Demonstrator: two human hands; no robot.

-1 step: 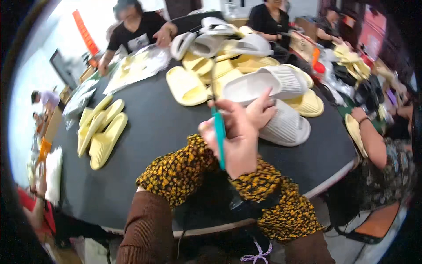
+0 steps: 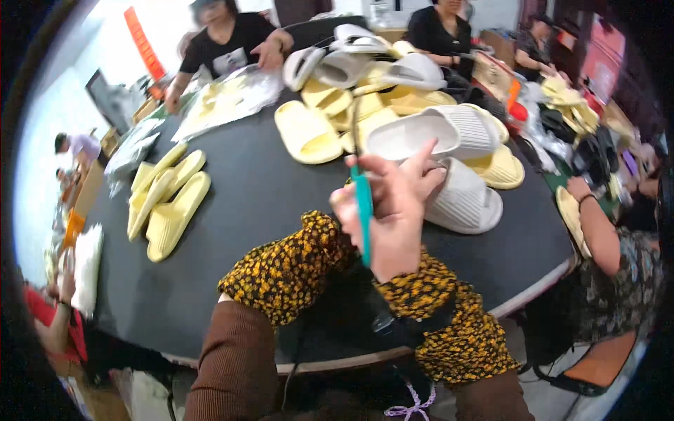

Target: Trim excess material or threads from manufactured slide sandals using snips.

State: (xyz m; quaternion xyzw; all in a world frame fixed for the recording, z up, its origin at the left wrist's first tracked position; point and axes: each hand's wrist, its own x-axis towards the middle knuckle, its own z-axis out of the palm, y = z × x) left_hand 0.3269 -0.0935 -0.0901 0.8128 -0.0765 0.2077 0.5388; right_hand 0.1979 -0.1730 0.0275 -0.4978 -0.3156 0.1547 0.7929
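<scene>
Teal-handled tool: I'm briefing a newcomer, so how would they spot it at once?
Find the big dark table, then the heap of yellow and grey slippers on it. At the heap's near side, the person's right hand holds the teal-handled tool. Its slim, bright handle sets it apart from the broad slippers.

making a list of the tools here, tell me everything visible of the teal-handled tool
The teal-handled tool has a slim, nearly straight handle, perhaps plastic, and a thin dark shaft running up from it. It points steeply upward in the picture, held in the right hand, its shaft overlapping yellow slippers in view. Whether it touches them cannot be told; the tip is unclear.
</scene>
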